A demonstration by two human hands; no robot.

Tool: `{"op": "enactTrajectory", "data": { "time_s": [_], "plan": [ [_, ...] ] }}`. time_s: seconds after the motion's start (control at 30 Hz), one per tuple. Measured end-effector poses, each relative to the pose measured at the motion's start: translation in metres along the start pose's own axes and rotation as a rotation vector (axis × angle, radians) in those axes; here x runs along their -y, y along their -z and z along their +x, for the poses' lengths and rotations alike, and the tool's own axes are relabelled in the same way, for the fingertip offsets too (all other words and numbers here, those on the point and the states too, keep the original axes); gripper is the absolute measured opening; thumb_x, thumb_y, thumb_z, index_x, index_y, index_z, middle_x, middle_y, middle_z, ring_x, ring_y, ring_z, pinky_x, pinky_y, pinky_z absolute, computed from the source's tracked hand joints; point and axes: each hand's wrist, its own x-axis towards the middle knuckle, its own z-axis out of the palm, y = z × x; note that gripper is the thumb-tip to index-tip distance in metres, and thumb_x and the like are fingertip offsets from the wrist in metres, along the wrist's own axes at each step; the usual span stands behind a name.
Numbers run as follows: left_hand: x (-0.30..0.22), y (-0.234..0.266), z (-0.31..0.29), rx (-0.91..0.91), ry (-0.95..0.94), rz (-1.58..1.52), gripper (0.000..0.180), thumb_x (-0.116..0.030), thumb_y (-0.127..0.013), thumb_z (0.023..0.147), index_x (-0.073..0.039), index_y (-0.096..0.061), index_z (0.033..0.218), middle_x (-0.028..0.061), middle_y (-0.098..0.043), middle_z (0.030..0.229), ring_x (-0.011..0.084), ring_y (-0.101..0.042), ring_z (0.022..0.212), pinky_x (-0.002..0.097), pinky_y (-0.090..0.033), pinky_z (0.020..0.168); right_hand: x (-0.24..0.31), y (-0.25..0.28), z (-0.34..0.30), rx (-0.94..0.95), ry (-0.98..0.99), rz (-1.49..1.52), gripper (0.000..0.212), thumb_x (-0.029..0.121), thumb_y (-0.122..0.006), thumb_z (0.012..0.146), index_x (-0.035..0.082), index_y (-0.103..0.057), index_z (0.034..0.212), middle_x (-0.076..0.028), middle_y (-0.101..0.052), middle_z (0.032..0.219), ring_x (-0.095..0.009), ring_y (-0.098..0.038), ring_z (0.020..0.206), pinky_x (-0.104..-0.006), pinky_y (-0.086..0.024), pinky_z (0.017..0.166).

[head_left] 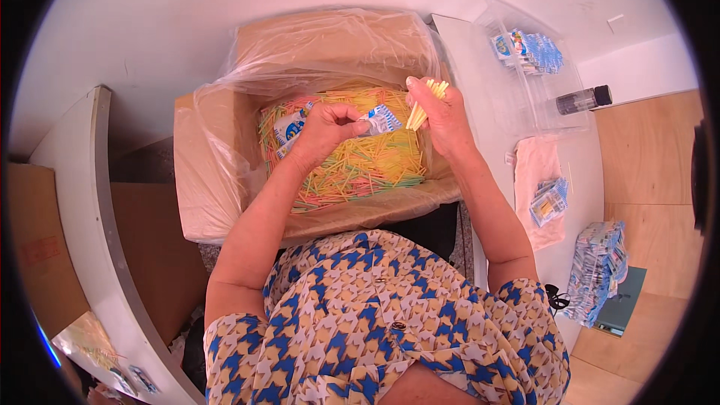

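Over a lined cardboard box, my left hand (pixel 327 130) pinches the edge of a small blue-and-white packet (pixel 382 119) between thumb and fingers. My right hand (pixel 448 118), just right of it, is closed round a bundle of thin pale yellow sticks (pixel 424 105), whose ends stick out above and below the fingers. The packet's right end lies close to the bundle. Beneath both hands, many loose thin sticks (pixel 360 169) in yellow, pink and green fill the box. More blue-and-white packets (pixel 288 129) lie on the sticks, partly hidden behind my left hand.
Clear plastic sheeting (pixel 217 157) lines the cardboard box (pixel 330 43). On the white table at right are a transparent bin (pixel 504 101) with packets, a dark-capped bottle (pixel 581 101), a pink cloth (pixel 534 172) bearing packets, and a tall packet stack (pixel 596 270). A white panel (pixel 112 240) stands left.
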Motion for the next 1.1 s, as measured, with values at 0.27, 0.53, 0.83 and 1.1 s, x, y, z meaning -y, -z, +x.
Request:
{"op": "enactTrajectory", "data": {
  "time_s": [0.27,0.53,0.83,1.1],
  "plan": [
    [-0.007,-0.003,-0.002,0.049,-0.011,0.003,0.015,0.002,-0.07,0.075,-0.002,-0.071,0.089,0.0042,-0.064,0.092,0.0099,-0.058,0.082,0.0234,-0.047,0.073,-0.01,-0.012,0.004,0.019,0.185,-0.217,0.027,0.024,-0.062,0.087,0.008,-0.055,0.066,0.005,-0.048,0.056,-0.002,-0.042,0.049,-0.0202,-0.032,0.044],
    [-0.003,0.0,0.0,0.03,-0.013,-0.023,0.016,0.002,-0.07,0.075,-0.003,-0.071,0.09,0.0038,-0.064,0.093,0.0108,-0.058,0.084,0.0238,-0.047,0.074,-0.004,-0.011,0.013,-0.061,0.264,-0.337,0.027,0.018,-0.063,0.086,0.004,-0.055,0.065,0.005,-0.048,0.057,-0.002,-0.04,0.054,-0.0226,-0.033,0.049],
    [0.0,0.001,0.003,0.006,-0.069,0.041,0.013,0.001,-0.07,0.076,-0.003,-0.071,0.089,0.0034,-0.064,0.091,0.0101,-0.058,0.082,0.0237,-0.047,0.074,0.004,-0.017,0.007,-0.074,0.213,-0.408,0.026,0.019,-0.064,0.085,0.003,-0.058,0.065,0.005,-0.049,0.057,-0.003,-0.041,0.055,-0.023,-0.034,0.049],
    [-0.001,0.0,0.002,-0.019,-0.117,0.002,0.01,-0.001,-0.071,0.077,0.002,-0.069,0.086,0.0034,-0.063,0.086,0.0078,-0.057,0.077,0.0216,-0.046,0.069,0.012,-0.014,0.006,-0.091,0.299,-0.474,0.027,0.018,-0.064,0.084,0.002,-0.057,0.064,0.004,-0.047,0.055,-0.003,-0.039,0.053,-0.0239,-0.033,0.047]
  ]
}}
